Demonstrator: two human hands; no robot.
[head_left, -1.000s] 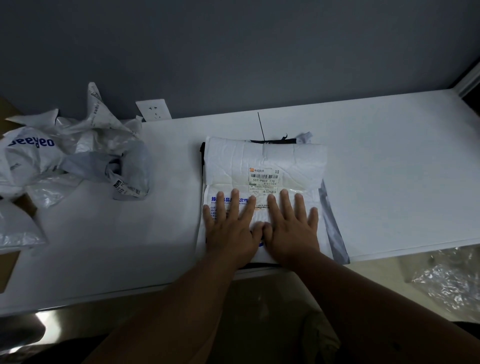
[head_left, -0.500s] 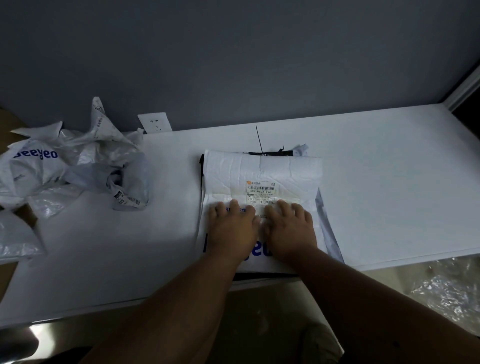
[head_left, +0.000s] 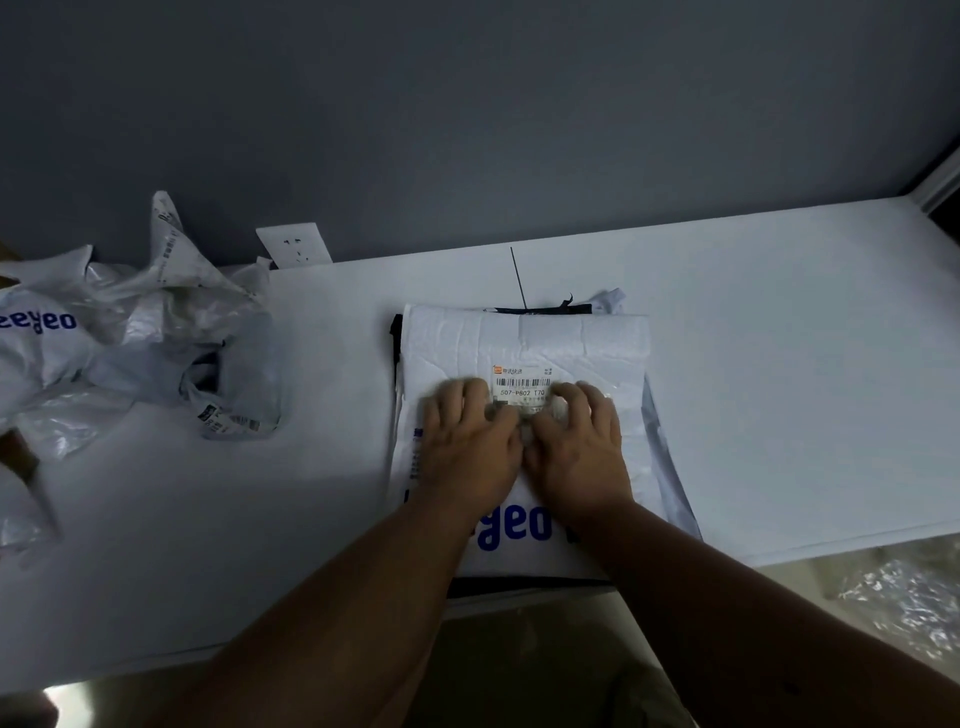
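A white plastic mailer bag (head_left: 571, 338) with blue lettering lies in the middle of the white table (head_left: 779, 364), its far end rolled into a thick fold. A barcode label (head_left: 522, 382) sits on top. My left hand (head_left: 467, 436) and my right hand (head_left: 576, 441) lie side by side on the bag just below the label, fingers curled and bunching the plastic between them. The fingertips are blurred. A dark item (head_left: 540, 310) peeks out from under the bag's far edge and left side.
A heap of crumpled white mailer bags (head_left: 145, 338) covers the table's left end. A wall socket (head_left: 293, 244) is behind it on the grey wall. Clear crinkled plastic (head_left: 909, 597) lies below the table's front edge at the right.
My fingers were flat and spread on the bag a second ago. They have since curled and slid farther up the bag to the label, gathering plastic. The camera has tilted.
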